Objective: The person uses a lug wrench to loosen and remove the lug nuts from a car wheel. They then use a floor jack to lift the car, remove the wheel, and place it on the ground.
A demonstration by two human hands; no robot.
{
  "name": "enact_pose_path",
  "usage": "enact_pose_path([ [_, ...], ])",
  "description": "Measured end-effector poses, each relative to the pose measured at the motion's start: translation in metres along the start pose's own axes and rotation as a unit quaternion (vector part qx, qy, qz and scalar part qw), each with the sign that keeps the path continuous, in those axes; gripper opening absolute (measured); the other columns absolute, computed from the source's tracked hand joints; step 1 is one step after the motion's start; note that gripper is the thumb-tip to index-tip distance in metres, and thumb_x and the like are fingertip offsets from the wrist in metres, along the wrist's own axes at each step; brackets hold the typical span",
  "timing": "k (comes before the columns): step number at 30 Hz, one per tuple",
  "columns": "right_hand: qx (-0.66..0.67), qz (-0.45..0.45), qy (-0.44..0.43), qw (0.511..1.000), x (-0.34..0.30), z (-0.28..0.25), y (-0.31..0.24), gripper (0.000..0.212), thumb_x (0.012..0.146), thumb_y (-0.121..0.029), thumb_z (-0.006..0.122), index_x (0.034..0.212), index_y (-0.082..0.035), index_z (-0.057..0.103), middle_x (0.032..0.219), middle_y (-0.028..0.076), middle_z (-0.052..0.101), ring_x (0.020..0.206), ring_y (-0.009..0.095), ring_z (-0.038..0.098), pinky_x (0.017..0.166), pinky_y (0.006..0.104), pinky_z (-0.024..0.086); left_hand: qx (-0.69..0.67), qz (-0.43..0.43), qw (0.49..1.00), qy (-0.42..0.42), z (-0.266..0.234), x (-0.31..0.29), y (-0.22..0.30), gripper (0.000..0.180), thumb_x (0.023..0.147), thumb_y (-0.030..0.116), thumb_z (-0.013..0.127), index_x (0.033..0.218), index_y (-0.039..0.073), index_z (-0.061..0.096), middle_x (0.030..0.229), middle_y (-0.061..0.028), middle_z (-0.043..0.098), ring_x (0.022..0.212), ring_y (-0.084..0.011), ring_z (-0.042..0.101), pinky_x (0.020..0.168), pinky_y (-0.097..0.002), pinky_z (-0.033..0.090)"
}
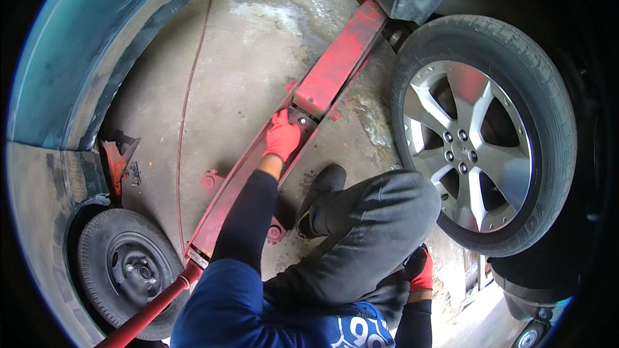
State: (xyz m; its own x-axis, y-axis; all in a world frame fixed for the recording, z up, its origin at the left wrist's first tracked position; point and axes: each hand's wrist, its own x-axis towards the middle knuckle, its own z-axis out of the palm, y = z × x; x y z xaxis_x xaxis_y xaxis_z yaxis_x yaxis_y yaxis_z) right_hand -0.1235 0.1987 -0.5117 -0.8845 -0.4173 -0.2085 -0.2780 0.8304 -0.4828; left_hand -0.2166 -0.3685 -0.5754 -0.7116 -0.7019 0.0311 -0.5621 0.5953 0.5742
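My left hand (282,136), in a red glove, rests on the frame of a long red floor jack (235,183). Its fingers stretch over the metal just behind the raised lifting arm (338,58). My right hand (423,272), also gloved in red, is low beside my bent knee and partly hidden by it. Those fingers close around a dark thing (414,263) whose kind I cannot make out. To the right, a large tire on a silver spoked wheel (461,148) stands on the vehicle near the jack's front end. The jack's red handle (151,309) slants toward the lower left.
A teal vehicle body (97,45) lines the left side, with a black steel wheel (132,274) below. A thin reddish hose or cable (187,100) runs along the concrete floor (238,58). An orange-red broken-looking piece (116,161) lies beside the teal body.
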Motion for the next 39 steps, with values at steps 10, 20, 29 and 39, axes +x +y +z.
enact_pose_path([
  [10, 0.680, 0.197, 0.068, 0.703, 0.081, -0.045, -0.071, 0.040, 0.103, -0.028, 0.057, 0.132, -0.001, 0.051, 0.115, 0.017, 0.066, 0.093, 0.027, 0.068, 0.083, 0.0381, 0.056, -0.386, 0.210, 0.898, -0.026, -0.227, -0.011, 0.214, 0.031, 0.099, 0.014, 0.056, 0.126, 0.000, 0.063, 0.108, -0.0062, 0.069, 0.090, -0.0120, 0.064, 0.077, -0.0278, 0.050],
  [20, 0.642, 0.146, 0.067, 0.750, 0.087, -0.034, -0.054, 0.035, 0.104, -0.025, 0.054, 0.132, -0.005, 0.050, 0.115, 0.014, 0.064, 0.095, 0.026, 0.066, 0.087, 0.0398, 0.054, 0.021, 0.102, 0.991, -0.082, -0.142, 0.005, 0.109, 0.037, 0.093, 0.023, 0.050, 0.125, 0.006, 0.059, 0.124, -0.0211, 0.063, 0.113, -0.0391, 0.062, 0.096, -0.0453, 0.050],
  [29, 0.183, 0.097, -0.034, 0.978, 0.037, -0.038, 0.009, 0.048, 0.096, -0.024, 0.061, 0.138, -0.001, 0.053, 0.138, 0.014, 0.059, 0.126, 0.025, 0.057, 0.107, 0.0385, 0.044, 0.105, 0.202, 0.968, -0.110, -0.021, -0.044, 0.006, 0.035, 0.092, 0.020, 0.048, 0.123, 0.008, 0.058, 0.138, -0.0142, 0.056, 0.131, -0.0325, 0.050, 0.105, -0.0468, 0.042],
  [39, 0.551, 0.223, 0.044, 0.803, 0.038, -0.010, 0.025, 0.041, 0.100, -0.022, 0.054, 0.135, -0.001, 0.055, 0.132, 0.014, 0.063, 0.119, 0.024, 0.061, 0.101, 0.0383, 0.048, 0.359, 0.277, 0.853, -0.259, 0.004, 0.024, 0.006, 0.065, 0.104, 0.050, 0.031, 0.157, 0.014, 0.029, 0.165, -0.0108, 0.025, 0.153, -0.0368, 0.016, 0.124, -0.0472, 0.011],
])
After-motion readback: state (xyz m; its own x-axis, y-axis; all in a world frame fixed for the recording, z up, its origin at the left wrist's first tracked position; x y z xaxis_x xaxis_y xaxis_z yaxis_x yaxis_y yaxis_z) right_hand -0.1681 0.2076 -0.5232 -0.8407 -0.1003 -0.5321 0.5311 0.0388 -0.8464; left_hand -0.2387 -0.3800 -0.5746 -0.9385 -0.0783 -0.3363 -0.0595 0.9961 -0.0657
